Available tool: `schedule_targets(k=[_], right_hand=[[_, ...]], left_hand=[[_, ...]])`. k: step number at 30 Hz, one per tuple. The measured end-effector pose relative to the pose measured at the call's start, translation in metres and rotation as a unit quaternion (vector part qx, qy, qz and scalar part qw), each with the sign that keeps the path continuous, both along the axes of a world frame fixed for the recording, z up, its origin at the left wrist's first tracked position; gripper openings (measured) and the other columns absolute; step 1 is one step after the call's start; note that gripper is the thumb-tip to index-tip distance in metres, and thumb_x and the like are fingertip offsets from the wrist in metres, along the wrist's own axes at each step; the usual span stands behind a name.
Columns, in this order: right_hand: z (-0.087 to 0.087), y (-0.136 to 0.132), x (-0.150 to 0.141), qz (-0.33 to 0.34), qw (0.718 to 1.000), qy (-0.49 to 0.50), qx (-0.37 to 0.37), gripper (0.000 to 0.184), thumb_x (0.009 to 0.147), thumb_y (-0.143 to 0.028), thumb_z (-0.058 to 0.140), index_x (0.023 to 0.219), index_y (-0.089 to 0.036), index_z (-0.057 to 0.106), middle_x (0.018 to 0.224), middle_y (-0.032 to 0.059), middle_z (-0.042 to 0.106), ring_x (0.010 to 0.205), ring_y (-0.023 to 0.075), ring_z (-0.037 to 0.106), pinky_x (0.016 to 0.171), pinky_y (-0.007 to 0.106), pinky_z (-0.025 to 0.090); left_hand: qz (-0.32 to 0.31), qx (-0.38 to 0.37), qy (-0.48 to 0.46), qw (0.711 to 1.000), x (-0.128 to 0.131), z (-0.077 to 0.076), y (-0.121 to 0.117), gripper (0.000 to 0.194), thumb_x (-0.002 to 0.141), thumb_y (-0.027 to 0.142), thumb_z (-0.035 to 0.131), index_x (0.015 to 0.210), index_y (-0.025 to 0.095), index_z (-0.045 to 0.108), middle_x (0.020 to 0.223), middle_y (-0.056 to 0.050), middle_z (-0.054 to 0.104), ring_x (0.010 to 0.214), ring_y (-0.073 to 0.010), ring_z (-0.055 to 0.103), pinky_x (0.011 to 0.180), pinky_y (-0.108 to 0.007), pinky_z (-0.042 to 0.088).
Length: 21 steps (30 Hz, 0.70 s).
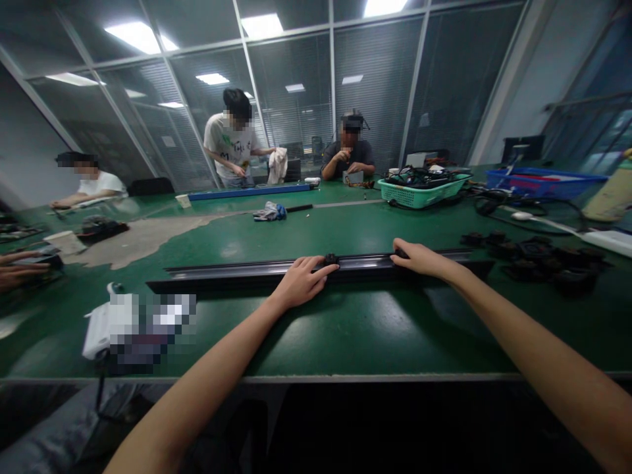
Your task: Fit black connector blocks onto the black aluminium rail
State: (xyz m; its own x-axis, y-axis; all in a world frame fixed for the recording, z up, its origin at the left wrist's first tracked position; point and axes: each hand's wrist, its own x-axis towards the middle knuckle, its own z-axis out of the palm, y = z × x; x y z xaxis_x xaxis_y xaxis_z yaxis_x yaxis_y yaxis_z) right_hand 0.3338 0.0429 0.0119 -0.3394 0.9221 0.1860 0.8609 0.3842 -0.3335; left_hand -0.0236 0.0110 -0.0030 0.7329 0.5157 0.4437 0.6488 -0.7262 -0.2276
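Long black metal rail [316, 268] laid across middle of frame on green bench [345, 342]. Left hand [301, 283] placed on rail, fingers slightly spread, small black fitting [330, 259] touched by fingertips. Right hand [419, 258] curled over rail toward its right end. Whether either hand grips cannot be told. Heap of black parts [533, 260] seen at right of frame, near rail.
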Motion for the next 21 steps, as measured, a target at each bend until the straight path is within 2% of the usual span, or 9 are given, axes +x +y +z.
schedule_targets(k=[4, 9, 15, 21], right_hand=[[-0.011, -0.005, -0.002, -0.028, 0.997, 0.043, 0.059, 0.02, 0.085, -0.042, 0.049, 0.091, -0.022, 0.051, 0.087, 0.0069, 0.065, 0.08, 0.0217, 0.059, 0.072, 0.031, 0.042], [-0.017, -0.006, -0.003, -0.065, 0.993, 0.07, 0.071, 0.023, 0.083, -0.044, 0.053, 0.089, -0.022, 0.056, 0.085, 0.0062, 0.065, 0.079, 0.0217, 0.059, 0.072, 0.031, 0.042], [-0.015, -0.007, -0.001, -0.049, 0.994, 0.06, 0.083, 0.025, 0.084, -0.044, 0.052, 0.093, -0.022, 0.06, 0.09, 0.0071, 0.067, 0.082, 0.0221, 0.061, 0.075, 0.032, 0.043], [-0.011, -0.007, 0.005, -0.038, 0.995, 0.057, 0.066, 0.03, 0.085, -0.049, 0.052, 0.093, -0.022, 0.062, 0.088, 0.007, 0.068, 0.079, 0.0223, 0.061, 0.072, 0.032, 0.044]], left_hand=[[-0.001, -0.003, 0.001, 1.0, 0.0, 0.001, 0.0, 0.045, 0.1, 0.029, 0.039, 0.143, 0.029, 0.048, 0.135, -0.012, 0.051, 0.122, -0.0254, 0.05, 0.104, -0.044, 0.041], [-0.002, -0.004, 0.002, 1.0, 0.0, 0.001, 0.0, 0.045, 0.1, 0.029, 0.038, 0.144, 0.029, 0.046, 0.137, -0.011, 0.05, 0.123, -0.0257, 0.049, 0.104, -0.045, 0.041], [0.0, -0.007, 0.009, 1.0, 0.0, 0.002, -0.001, 0.045, 0.1, 0.029, 0.039, 0.145, 0.029, 0.046, 0.137, -0.012, 0.05, 0.124, -0.0262, 0.049, 0.104, -0.045, 0.041], [0.007, 0.0, 0.018, 1.0, 0.0, 0.002, -0.001, 0.046, 0.1, 0.03, 0.039, 0.145, 0.029, 0.046, 0.136, -0.012, 0.05, 0.122, -0.0256, 0.05, 0.104, -0.044, 0.041]])
